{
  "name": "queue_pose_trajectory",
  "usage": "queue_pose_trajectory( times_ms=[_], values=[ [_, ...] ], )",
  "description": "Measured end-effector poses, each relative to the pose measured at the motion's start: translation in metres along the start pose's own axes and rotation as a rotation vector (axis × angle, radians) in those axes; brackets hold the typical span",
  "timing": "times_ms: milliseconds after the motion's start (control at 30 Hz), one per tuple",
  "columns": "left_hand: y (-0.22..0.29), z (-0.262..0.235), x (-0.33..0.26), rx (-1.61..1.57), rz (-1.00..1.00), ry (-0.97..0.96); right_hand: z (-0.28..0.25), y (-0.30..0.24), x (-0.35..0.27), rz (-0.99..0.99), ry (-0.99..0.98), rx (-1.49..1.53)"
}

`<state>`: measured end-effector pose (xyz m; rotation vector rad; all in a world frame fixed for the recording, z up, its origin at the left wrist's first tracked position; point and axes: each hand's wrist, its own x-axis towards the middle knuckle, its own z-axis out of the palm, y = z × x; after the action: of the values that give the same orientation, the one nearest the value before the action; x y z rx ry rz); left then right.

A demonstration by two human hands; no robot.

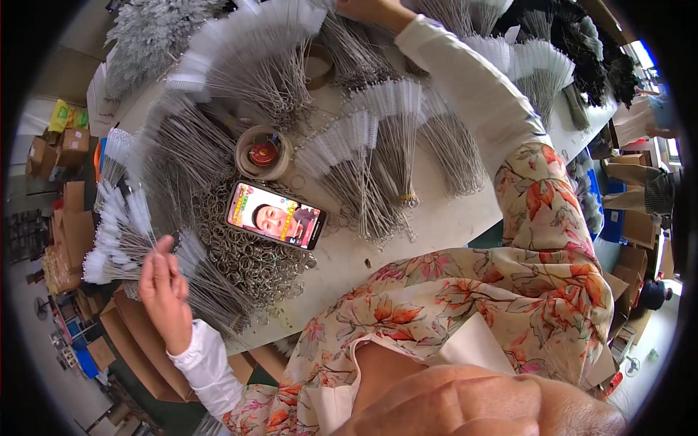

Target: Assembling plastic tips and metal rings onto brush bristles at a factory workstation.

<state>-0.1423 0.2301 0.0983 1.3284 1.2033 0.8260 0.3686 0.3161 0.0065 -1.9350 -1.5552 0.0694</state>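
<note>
My left hand (164,292) is raised at the left edge of the table, slightly blurred, its fingers loosely apart. Right beside its fingertips lies a heap of white-bristled wire brushes (120,243); no brush shows clearly in the hand. At the far edge of the view, my right hand (378,11) reaches over bundles of similar brushes (356,54). Its fingers are partly cut off, so I cannot see what they touch. A phone (276,216) with a lit video screen rests on a pile of metal rings (254,265) between my arms.
Fanned brush bundles (363,138) cover much of the white table (342,258). A round tub (262,153) holding a red item stands behind the phone. A roll of brown tape (318,67) sits farther back. Cardboard boxes (138,341) stand below the table's left edge. People are at the far right.
</note>
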Motion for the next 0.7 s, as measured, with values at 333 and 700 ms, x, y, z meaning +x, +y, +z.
queue_pose_trajectory(
  times_ms=[333, 700],
  values=[
    [-0.041, -0.031, -0.061, -0.231, -0.068, 0.087, 0.05, 0.124, 0.054, -0.259, -0.482, 0.723],
    [-0.045, 0.031, -0.08, -0.363, 0.131, 0.092, -0.093, -0.042, -0.043, -0.024, -0.141, 0.49]
  ],
)
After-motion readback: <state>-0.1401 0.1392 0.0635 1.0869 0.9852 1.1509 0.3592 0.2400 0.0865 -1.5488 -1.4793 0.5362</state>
